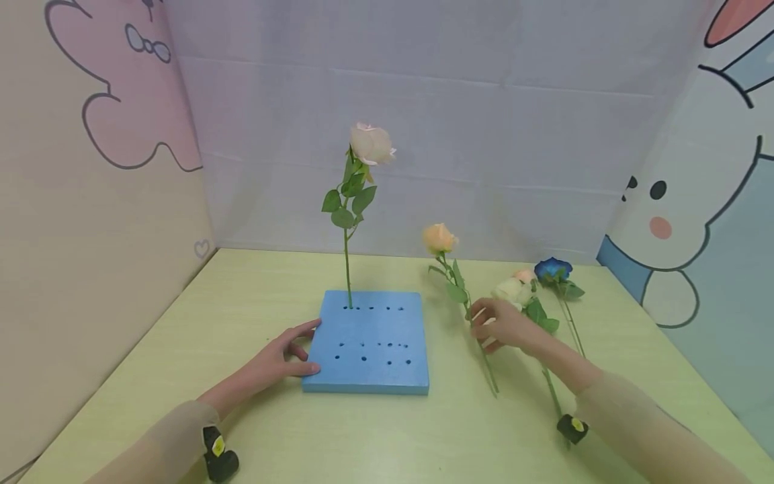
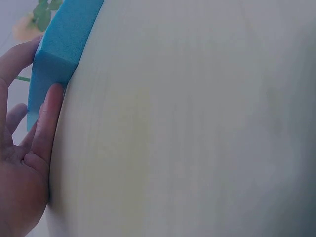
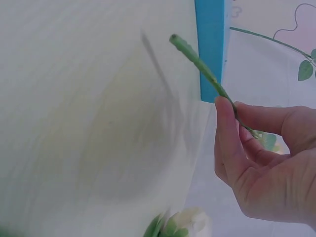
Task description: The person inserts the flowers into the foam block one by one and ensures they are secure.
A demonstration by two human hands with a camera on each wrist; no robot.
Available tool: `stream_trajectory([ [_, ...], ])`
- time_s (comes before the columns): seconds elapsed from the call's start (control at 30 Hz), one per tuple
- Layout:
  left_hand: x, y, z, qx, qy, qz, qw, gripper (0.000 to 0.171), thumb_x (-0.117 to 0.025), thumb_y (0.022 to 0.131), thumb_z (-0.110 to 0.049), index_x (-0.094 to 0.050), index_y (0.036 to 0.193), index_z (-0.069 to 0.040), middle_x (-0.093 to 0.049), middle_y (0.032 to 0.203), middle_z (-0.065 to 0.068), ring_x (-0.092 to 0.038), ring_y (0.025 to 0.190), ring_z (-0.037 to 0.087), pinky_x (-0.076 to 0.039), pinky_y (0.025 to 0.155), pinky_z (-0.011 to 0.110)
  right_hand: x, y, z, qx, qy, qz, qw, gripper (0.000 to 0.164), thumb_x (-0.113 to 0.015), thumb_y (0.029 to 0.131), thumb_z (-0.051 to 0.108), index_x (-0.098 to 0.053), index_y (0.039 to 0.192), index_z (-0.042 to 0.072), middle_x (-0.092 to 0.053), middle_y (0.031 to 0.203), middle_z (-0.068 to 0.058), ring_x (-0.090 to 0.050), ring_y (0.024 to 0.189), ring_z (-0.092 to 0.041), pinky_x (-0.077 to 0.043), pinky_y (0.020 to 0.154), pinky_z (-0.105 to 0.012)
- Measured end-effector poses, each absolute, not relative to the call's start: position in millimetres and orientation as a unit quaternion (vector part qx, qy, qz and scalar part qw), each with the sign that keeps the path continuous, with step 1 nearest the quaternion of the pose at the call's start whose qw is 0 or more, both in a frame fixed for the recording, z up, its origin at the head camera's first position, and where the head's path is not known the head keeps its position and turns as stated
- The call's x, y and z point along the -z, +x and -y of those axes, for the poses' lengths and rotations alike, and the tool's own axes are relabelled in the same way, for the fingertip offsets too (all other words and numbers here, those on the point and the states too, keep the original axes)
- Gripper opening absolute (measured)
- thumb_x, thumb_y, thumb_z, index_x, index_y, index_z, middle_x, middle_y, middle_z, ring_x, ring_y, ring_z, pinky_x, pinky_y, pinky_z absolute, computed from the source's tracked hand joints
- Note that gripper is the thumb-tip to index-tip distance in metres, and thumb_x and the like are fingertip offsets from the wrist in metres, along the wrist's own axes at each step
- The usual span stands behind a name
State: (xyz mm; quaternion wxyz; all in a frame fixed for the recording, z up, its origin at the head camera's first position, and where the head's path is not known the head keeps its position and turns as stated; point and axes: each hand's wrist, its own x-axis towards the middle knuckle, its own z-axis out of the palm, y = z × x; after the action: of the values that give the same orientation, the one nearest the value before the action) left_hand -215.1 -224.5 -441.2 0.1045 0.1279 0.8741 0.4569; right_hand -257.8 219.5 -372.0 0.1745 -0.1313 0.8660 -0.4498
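Note:
My right hand (image 1: pixel 503 325) pinches the stem of a peach rose (image 1: pixel 439 239) between thumb and fingers, just right of a blue foam block (image 1: pixel 377 326). In the right wrist view the cut end of the green stem (image 3: pixel 195 59) points up and left, above the table. Spread along the block's left side, my left hand (image 1: pixel 284 356) touches its edge and front corner; its fingers (image 2: pixel 48 118) lie against the foam. Rows of small holes mark the block's top. A pale pink rose (image 1: pixel 371 144) stands upright in a back-row hole near the left.
Right of my right hand lie a white rose (image 1: pixel 512 293), a partly hidden pale peach rose (image 1: pixel 525 275) and a blue rose (image 1: pixel 553 269). All are on the light wooden table (image 1: pixel 254 282). Cloth walls with cartoon prints enclose its back and sides.

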Motion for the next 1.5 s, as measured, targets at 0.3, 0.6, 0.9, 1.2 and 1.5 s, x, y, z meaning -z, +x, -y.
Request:
stream_trajectory([
  [0.3,440.1,-214.9,224.2,-0.461,0.131,-0.871,0.106,0.085,-0.078,0.084,-0.033,-0.032,0.155,-0.022,-0.040,0.152,0.018,-0.054,0.102,0.021,-0.044,0.086,0.036,352.6,-275.6,-188.2,0.434,-0.168,-0.881,0.090,0.027,-0.064,0.093,0.007,-0.056,0.117,-0.002,-0.066,0.092,-0.019,-0.071,0.073,-0.023,-0.060,0.067,-0.039],
  [0.6,440.7,-216.5,224.7,-0.457,0.129,-0.874,0.103,0.085,-0.078,0.084,-0.034,-0.032,0.154,-0.024,-0.041,0.152,0.017,-0.055,0.102,0.020,-0.044,0.088,0.036,337.1,-289.4,-155.8,0.438,-0.193,-0.878,0.003,0.023,-0.064,0.092,0.008,-0.056,0.110,-0.002,-0.070,0.090,-0.020,-0.072,0.077,-0.036,-0.060,0.068,-0.044],
  [0.9,442.9,-217.4,225.7,-0.458,0.127,-0.874,0.104,0.085,-0.078,0.084,-0.035,-0.032,0.155,-0.025,-0.040,0.153,0.017,-0.055,0.104,0.021,-0.044,0.086,0.035,335.7,-307.7,-134.4,0.472,-0.215,-0.852,-0.063,0.020,-0.064,0.092,0.005,-0.056,0.109,-0.002,-0.068,0.091,-0.022,-0.072,0.073,-0.024,-0.059,0.063,-0.040],
  [1.2,440.5,-213.7,223.4,-0.460,0.122,-0.873,0.105,0.084,-0.078,0.084,-0.035,-0.032,0.155,-0.024,-0.041,0.153,0.017,-0.055,0.104,0.021,-0.044,0.086,0.035,342.4,-326.6,-116.2,0.483,-0.240,-0.840,-0.061,0.017,-0.065,0.093,0.007,-0.058,0.107,0.000,-0.070,0.098,-0.022,-0.072,0.085,-0.038,-0.060,0.066,-0.038],
  [1.5,439.8,-213.0,224.0,-0.463,0.126,-0.871,0.106,0.084,-0.077,0.085,-0.034,-0.032,0.155,-0.024,-0.040,0.154,0.017,-0.054,0.104,0.022,-0.044,0.087,0.035,348.9,-334.1,-108.8,0.461,-0.258,-0.848,-0.046,0.018,-0.063,0.095,0.006,-0.058,0.109,-0.002,-0.070,0.099,-0.020,-0.071,0.090,-0.041,-0.060,0.065,-0.037],
])
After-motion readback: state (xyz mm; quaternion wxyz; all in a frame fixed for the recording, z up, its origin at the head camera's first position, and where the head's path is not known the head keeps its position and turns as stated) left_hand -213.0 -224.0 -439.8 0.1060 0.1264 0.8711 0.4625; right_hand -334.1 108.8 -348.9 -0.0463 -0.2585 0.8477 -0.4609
